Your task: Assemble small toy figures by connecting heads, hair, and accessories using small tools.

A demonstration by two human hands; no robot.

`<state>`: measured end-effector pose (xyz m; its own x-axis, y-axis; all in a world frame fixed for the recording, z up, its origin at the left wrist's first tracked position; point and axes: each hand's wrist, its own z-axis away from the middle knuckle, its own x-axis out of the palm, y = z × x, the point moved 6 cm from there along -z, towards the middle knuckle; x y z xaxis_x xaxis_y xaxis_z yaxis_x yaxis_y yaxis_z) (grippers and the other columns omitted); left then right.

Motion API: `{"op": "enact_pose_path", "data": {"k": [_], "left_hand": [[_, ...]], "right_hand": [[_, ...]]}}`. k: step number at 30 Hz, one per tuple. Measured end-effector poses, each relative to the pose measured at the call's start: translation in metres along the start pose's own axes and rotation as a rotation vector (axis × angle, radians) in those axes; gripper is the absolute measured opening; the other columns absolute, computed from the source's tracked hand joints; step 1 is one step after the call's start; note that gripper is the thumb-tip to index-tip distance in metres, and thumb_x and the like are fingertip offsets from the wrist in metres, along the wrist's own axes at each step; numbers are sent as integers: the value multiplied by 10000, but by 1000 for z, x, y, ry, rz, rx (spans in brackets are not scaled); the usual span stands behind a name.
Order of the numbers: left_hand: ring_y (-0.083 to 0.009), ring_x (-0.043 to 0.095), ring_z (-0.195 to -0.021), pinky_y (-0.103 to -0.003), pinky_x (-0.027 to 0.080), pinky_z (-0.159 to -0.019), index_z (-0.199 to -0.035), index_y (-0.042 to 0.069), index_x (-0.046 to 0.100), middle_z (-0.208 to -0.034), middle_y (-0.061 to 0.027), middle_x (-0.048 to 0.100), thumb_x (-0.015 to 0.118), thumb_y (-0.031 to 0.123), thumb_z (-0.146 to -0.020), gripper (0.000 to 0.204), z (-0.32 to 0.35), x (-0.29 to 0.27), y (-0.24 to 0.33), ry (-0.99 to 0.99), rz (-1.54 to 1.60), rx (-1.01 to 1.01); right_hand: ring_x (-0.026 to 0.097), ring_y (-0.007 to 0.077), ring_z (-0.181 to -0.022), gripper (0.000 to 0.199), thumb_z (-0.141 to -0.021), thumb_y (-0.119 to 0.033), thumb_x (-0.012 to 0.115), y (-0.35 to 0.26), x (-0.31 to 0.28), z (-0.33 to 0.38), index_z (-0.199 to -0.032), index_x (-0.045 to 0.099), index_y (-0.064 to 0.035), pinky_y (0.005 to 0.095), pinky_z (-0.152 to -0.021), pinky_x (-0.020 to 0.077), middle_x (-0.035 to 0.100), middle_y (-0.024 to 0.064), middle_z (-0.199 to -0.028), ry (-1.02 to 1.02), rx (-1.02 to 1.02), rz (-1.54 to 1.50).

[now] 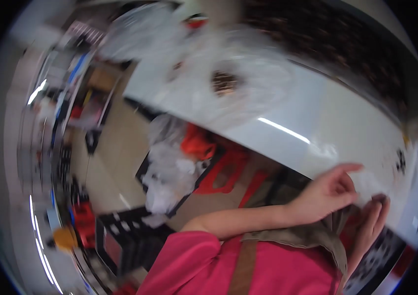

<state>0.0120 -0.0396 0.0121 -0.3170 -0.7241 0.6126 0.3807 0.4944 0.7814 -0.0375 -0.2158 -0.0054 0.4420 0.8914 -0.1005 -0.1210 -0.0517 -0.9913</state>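
Observation:
My left hand point(326, 191) is over the near edge of the white table point(287, 118), index finger stretched out and the other fingers loosely curled. Nothing clear shows in it. Close beside it, my right hand point(373, 220) has its fingers together. A small dark spot shows at its fingertips, too blurred to name. A pale, filmy patch point(369, 183) lies just beyond both hands; I cannot tell whether they touch it. Farther left on the table, a clear plastic bag point(263, 81) spreads around a small heap of brown pieces point(224, 82).
A broad mass of dark brown pieces point(332, 39) runs along the far side. Small dark bits point(400, 162) lie at the table's right. Below left are white plastic bags point(169, 182), an orange bag point(196, 142), a red stool-like thing point(223, 172) and a black crate point(130, 236).

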Motion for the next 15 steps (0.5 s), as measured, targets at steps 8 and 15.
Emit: {"op": "enact_pose_path", "data": {"k": [8,15], "left_hand": [[-22,451,-663,-182,409,-588,-1087,42,510,-763,32,482,554,90,-901,197,25,-2,29,101,22,202],[-21,412,-598,-173,381,-540,-1050,44,523,-723,46,437,500,152,-935,160,31,0,31,99,-29,181]], "right_hand": [[235,10,-511,300,-990,-299,386,-21,35,-9,-1067,493,-29,185,-451,160,292,-81,-603,-219,-66,75],[260,10,-508,335,-991,-318,373,-31,37,-10,-1089,504,-25,176,-450,171,344,-71,-611,-279,-173,79]]}}
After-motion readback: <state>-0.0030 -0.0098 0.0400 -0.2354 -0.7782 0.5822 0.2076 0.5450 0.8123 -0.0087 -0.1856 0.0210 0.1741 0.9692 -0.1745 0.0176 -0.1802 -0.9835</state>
